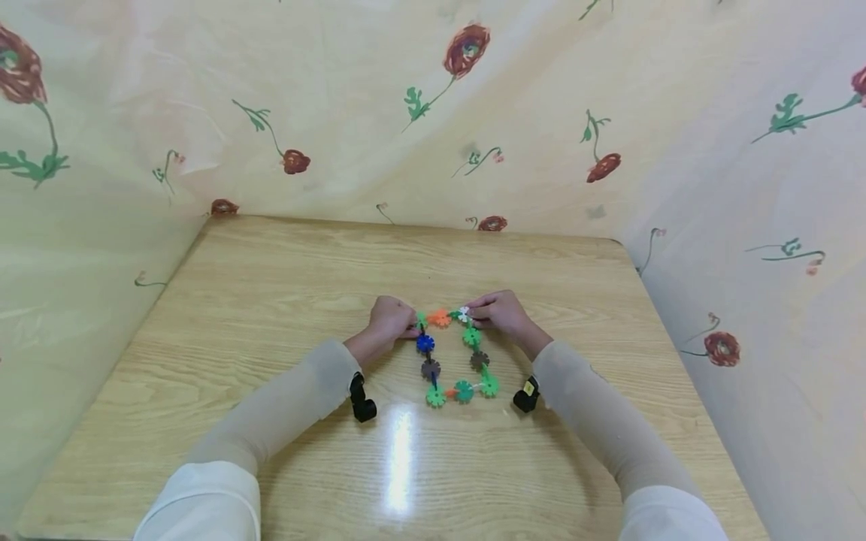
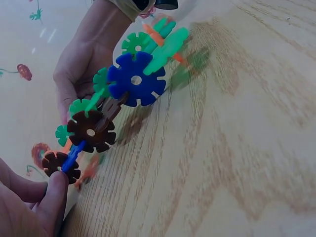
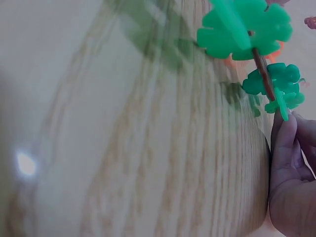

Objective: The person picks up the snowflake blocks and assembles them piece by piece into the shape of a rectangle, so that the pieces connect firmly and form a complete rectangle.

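Slotted plastic snowflake discs are joined edge to edge in a roughly rectangular loop on the table. My left hand (image 1: pixel 392 319) pinches the loop's far left corner beside a light green disc (image 1: pixel 422 319). In the left wrist view, its thumb and fingers grip a brown disc (image 2: pixel 52 165) near a blue one. My right hand (image 1: pixel 502 312) holds the far right corner by a white disc (image 1: pixel 463 314). An orange disc (image 1: pixel 440 318) lies between the hands. Down the left side come a blue disc (image 1: pixel 425 343) and a dark brown disc (image 1: pixel 430 369). Green discs (image 1: pixel 489 385) form the near corners.
A light wood-grain table (image 1: pixel 304 270) lies under the loop, with a bright reflection in front. Flower-printed cloth (image 1: pixel 352 113) hangs behind it and along both sides. Black wrist cameras (image 1: pixel 363 406) hang under both forearms, close to the tabletop.
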{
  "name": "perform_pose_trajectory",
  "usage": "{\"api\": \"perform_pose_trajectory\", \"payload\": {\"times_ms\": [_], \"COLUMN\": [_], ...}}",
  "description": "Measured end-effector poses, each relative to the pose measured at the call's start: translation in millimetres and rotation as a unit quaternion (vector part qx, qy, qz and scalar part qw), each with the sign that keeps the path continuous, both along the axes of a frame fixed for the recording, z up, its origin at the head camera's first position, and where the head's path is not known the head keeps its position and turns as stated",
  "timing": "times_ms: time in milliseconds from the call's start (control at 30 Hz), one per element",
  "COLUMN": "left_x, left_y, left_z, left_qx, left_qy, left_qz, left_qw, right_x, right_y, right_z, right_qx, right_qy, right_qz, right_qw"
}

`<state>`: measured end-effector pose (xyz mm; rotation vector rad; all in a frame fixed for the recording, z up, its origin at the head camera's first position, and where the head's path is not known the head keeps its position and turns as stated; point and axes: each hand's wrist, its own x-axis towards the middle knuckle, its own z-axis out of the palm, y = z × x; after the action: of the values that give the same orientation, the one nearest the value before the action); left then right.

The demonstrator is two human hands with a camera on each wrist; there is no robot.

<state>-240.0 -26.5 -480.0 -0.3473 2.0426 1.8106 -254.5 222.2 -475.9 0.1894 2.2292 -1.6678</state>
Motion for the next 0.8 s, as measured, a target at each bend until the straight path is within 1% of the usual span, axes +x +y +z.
{"api": "perform_pose_trajectory", "payload": {"times_ms": [67,133,233,333,400,467,533,633,800], "left_x": [1.8,4.5,11.4,21.0,27.6,32.7,37.3,45.3,60.1], "left_y": [0,0,-1,-4,-8,-12,-17,-27,-43], "left_z": [0.4,0.9,3.4,8.5,13.4,14.9,15.2,14.2,14.6], "left_qx": [0.003,0.014,0.035,0.050,0.053,0.050,0.046,0.033,0.009], "left_qy": [-0.002,-0.009,-0.026,-0.044,-0.052,-0.057,-0.067,-0.074,-0.073], "left_qz": [-0.008,-0.019,-0.039,-0.068,-0.089,-0.106,-0.117,-0.123,-0.142], "left_qw": [1.0000,0.9997,0.9983,0.9955,0.9932,0.9914,0.9898,0.9891,0.9872], "right_x": [-0.3,-2.4,-8.1,-14.3,-19.3,-24.5,-30.1,-36.7,-39.7], "right_y": [0,0,-2,-9,-17,-26,-39,-60,-93], "right_z": [0.0,0.0,4.7,14.3,21.0,25.7,28.3,30.1,32.4], "right_qx": [0.008,0.031,0.082,0.131,0.147,0.155,0.159,0.163,0.180], "right_qy": [0.002,0.011,0.026,0.041,0.049,0.057,0.063,0.073,0.081], "right_qz": [0.002,0.016,0.056,0.113,0.151,0.185,0.214,0.253,0.299], "right_qw": [1.000,0.999,0.995,0.984,0.976,0.969,0.962,0.951,0.934]}}
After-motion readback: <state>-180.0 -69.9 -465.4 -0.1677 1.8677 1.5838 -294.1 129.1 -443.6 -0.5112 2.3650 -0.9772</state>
